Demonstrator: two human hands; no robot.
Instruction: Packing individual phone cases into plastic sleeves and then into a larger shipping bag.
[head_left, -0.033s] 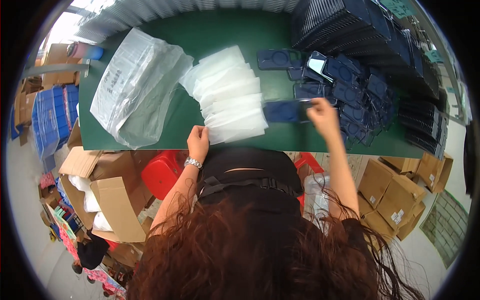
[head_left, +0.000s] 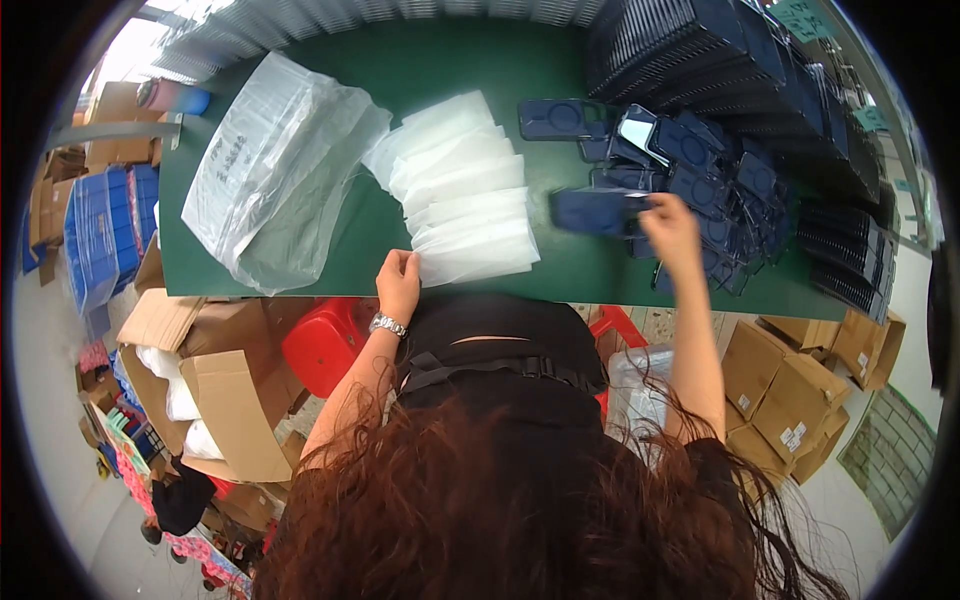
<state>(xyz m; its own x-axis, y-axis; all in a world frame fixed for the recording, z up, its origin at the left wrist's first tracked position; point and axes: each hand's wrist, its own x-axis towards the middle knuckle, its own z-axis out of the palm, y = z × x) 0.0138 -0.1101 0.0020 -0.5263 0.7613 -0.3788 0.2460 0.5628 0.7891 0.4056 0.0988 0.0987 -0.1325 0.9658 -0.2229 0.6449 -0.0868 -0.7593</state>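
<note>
My right hand (head_left: 674,238) grips the end of a dark blue phone case (head_left: 593,212), smeared a little by motion above the green table. Its other end points left, a short way off the frosted white bags. These thin bags (head_left: 465,190) lie fanned out in an overlapping row in the middle. At the near left corner of that row, my left hand (head_left: 399,284) has thumb and fingers pinched on the edge of the nearest bag. To the right of my right hand, more dark blue phone cases (head_left: 705,180) lie in a loose heap.
A large clear plastic bag (head_left: 275,180) lies on the left of the green table (head_left: 440,60). Stacked phone cases (head_left: 690,50) rise at the far right, with another stack (head_left: 848,250) at the right edge. Cardboard boxes (head_left: 240,400) and a red stool (head_left: 325,345) stand below the table.
My right hand has moved right with the phone case, drawing it away from the frosted bags. My left hand keeps its place at the row's corner.
</note>
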